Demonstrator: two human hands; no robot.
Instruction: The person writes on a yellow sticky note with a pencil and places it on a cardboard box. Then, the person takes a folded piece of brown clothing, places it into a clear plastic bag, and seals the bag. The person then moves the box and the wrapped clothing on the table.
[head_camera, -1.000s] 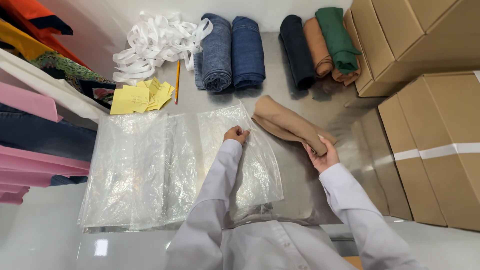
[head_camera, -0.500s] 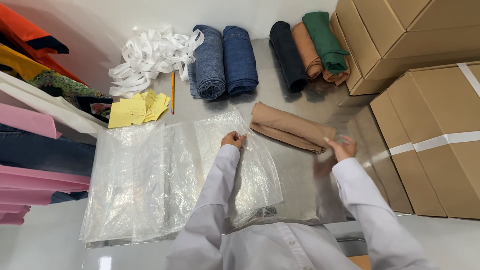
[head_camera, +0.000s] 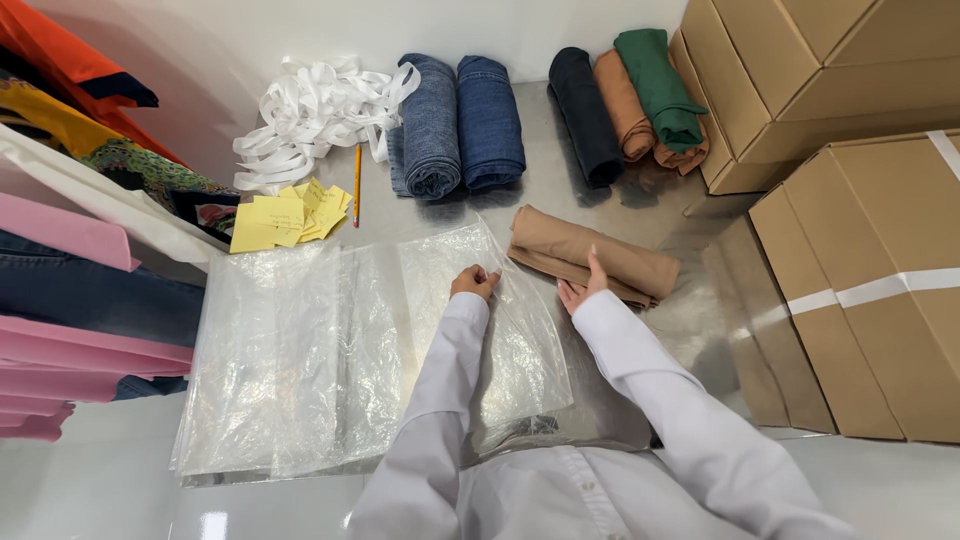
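Note:
A folded tan garment (head_camera: 600, 262) lies on the metal table (head_camera: 690, 330) to the right of a stack of clear plastic bags (head_camera: 330, 350). My right hand (head_camera: 580, 288) rests open against the near edge of the tan garment, fingers spread. My left hand (head_camera: 474, 281) pinches the upper right part of the top plastic bag. Both arms are in white sleeves.
Two rolled blue denim garments (head_camera: 458, 125), then black, brown and green rolls (head_camera: 625, 100), lie at the back. White ribbon (head_camera: 315, 110), yellow paper slips (head_camera: 280, 215) and a pencil (head_camera: 357, 185) are at back left. Cardboard boxes (head_camera: 860, 270) stand right; hanging clothes (head_camera: 70, 250) left.
My right hand has moved left from the garment's right end to its near middle edge. The tan garment now lies closer to the bags. My left hand stays on the plastic.

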